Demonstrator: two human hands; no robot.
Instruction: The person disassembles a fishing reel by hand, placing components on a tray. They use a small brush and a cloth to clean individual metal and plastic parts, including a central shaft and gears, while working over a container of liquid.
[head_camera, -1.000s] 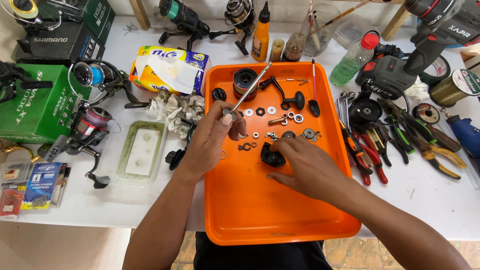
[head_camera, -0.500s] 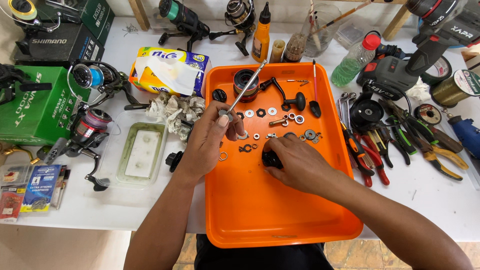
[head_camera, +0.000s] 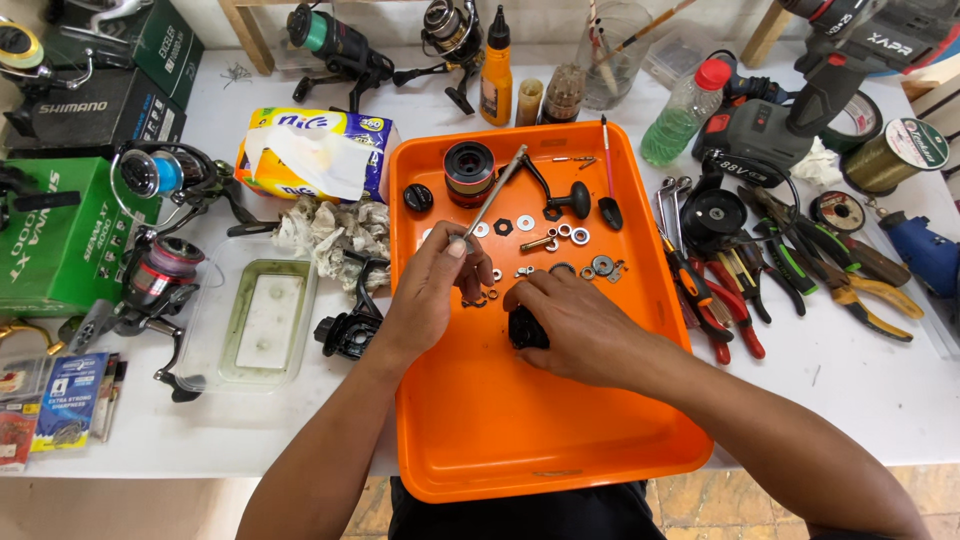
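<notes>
Fingers of the right hand (head_camera: 570, 325) are covering most of a small black part (head_camera: 524, 330), gripping it, so its shape is hard to tell. It is sitting in the middle of the orange tray (head_camera: 500, 430) on the white desk (head_camera: 880, 390). Just behind, the left hand (head_camera: 432, 290) is pinching a thin silver rod (head_camera: 492, 196) that is tilting up toward the far side.

Thin metal shaft (head_camera: 495, 192) tilted; black reel part (head_camera: 524, 330) on tray.
</notes>
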